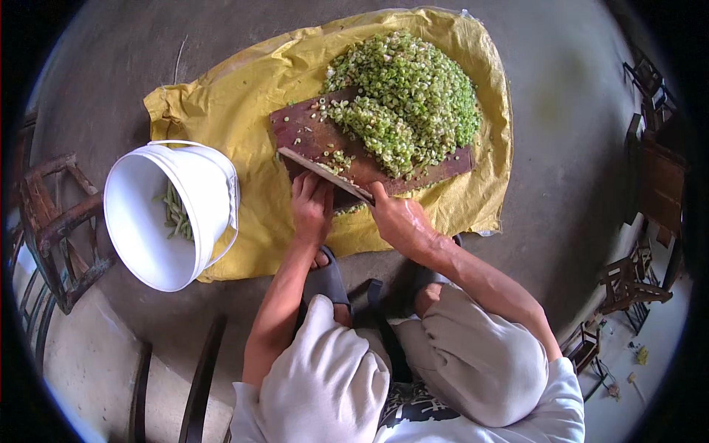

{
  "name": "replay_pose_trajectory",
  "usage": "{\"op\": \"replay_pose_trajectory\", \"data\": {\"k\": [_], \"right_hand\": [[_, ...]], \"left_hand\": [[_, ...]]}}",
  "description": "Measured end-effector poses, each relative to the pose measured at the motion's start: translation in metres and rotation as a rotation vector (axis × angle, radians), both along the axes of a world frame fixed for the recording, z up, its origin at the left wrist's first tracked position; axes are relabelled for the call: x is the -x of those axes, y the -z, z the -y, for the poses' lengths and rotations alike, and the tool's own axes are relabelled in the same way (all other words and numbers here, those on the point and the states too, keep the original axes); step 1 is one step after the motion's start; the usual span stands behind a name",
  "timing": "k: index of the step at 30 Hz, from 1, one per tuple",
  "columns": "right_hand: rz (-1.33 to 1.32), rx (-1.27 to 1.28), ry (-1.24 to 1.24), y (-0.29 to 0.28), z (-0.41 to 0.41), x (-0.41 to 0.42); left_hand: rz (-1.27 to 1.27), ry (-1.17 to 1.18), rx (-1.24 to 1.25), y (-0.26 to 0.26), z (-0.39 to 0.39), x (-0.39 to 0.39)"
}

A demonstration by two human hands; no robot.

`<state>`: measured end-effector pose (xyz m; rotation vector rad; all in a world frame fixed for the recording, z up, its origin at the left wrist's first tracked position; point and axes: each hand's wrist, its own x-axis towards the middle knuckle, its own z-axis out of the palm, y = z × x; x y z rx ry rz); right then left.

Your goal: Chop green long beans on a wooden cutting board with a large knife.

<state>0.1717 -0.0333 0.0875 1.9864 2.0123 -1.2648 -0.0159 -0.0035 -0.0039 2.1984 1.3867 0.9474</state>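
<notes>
My right hand (403,222) is closed around the handle of a long-bladed knife (325,174), whose blade slants up and left over a dark reddish wooden cutting board (310,130). My left hand (313,200) is beside the blade at the board's near edge, fingers curled; what lies under them is hidden. A large heap of chopped green vegetable pieces (412,94) covers much of the board and spills past its far side. A few small slices lie close to the blade. Everything rests on a yellow woven plastic sheet (249,183).
A white plastic bucket (149,221), tilted with its mouth toward the left, holds some long green pods (178,213). A wooden stool (61,232) stands at the left. Wooden furniture (659,183) lines the right side. My sandalled feet are at the sheet's near edge.
</notes>
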Motion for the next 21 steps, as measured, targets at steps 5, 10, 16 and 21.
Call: {"op": "replay_pose_trajectory", "data": {"k": [5,10,16,21], "right_hand": [[-0.050,-0.006,0.017,-0.010,0.001,-0.006],[-0.007,0.064,-0.004,-0.013,0.001,-0.001],[-0.026,0.045,0.009,-0.007,0.001,-0.001],[-0.020,0.022,0.013,-0.012,0.010,-0.001]], "left_hand": [[0.009,-0.002,0.056,-0.001,0.004,0.000],[-0.011,0.016,-0.013,-0.004,-0.001,0.005],[0.003,-0.010,0.045,-0.008,0.001,0.007],[0.074,0.010,0.015,-0.004,-0.003,0.007]]}}
